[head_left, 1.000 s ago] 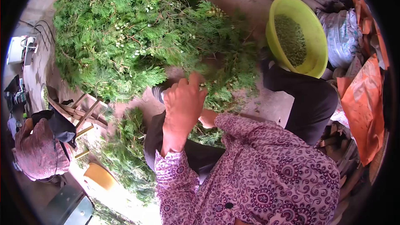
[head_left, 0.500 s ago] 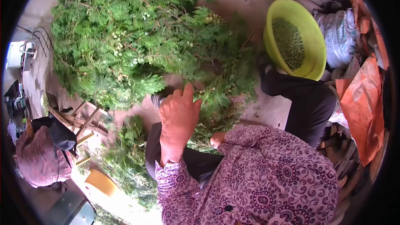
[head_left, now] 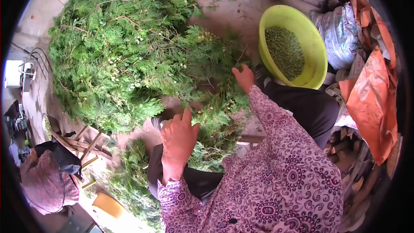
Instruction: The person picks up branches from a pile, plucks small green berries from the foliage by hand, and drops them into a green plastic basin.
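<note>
My left hand is raised above my knee, back of the hand up. Its index finger points forward and the thumb stands apart; the other fingers bend out of sight, with nothing visible in them. Further out, my right hand reaches to the edge of the branches beside the bowl, thumb and forefinger apart, no object showing between them. Green conifer branches with pale small cones spread in a heap before me. A yellow-green bowl holds many small green cones and stands to the right, next to my foot.
A white woven sack and orange sheeting lie right of the bowl, with wood pieces below. At left are a wooden stool frame, an orange-yellow basin and another person.
My right hand has moved from beside my lap forward and right to the branches near the bowl. My left hand stays raised in much the same pose, while the view has shifted slightly.
</note>
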The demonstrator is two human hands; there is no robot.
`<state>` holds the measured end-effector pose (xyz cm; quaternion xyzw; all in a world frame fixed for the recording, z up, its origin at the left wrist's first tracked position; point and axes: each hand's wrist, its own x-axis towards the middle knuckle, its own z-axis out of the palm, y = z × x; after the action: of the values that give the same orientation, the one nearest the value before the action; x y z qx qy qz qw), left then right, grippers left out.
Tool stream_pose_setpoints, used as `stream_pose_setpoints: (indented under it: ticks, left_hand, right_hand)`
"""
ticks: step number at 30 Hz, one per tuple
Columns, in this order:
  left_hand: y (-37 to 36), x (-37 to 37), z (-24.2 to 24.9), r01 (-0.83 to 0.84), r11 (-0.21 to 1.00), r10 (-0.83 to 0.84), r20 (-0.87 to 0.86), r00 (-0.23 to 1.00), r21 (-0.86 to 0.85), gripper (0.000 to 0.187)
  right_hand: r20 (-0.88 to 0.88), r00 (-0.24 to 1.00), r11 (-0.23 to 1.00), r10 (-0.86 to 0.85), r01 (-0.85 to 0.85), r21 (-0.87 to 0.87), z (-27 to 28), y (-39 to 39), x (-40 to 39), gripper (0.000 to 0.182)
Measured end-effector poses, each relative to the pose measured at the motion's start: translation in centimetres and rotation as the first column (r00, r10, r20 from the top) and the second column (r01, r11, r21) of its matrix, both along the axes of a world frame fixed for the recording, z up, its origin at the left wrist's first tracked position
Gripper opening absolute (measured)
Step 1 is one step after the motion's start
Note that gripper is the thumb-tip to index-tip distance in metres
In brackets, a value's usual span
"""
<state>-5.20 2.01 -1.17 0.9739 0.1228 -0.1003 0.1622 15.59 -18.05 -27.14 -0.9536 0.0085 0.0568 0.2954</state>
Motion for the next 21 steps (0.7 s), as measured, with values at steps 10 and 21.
stream_pose_setpoints:
  ticks: [10, 21]
  left_hand:
    - [-0.1, 0.8, -0.6, 0.024, 1.0, -0.024, -0.006, 1.0, -0.018, 0.038]
    - [0.5, 0.3, -0.5, -0.013, 0.999, 0.014, 0.012, 1.0, -0.031, 0.029]
  right_hand:
    - [-0.63, 0.753, 0.873, -0.191, 0.423, 0.241, -2.5, 0.8, 0.8, 0.041]
    - [-0.159, 0.953, 0.609, 0.26, -0.034, 0.793, 18.7, 5.0, -2.4, 0.021]
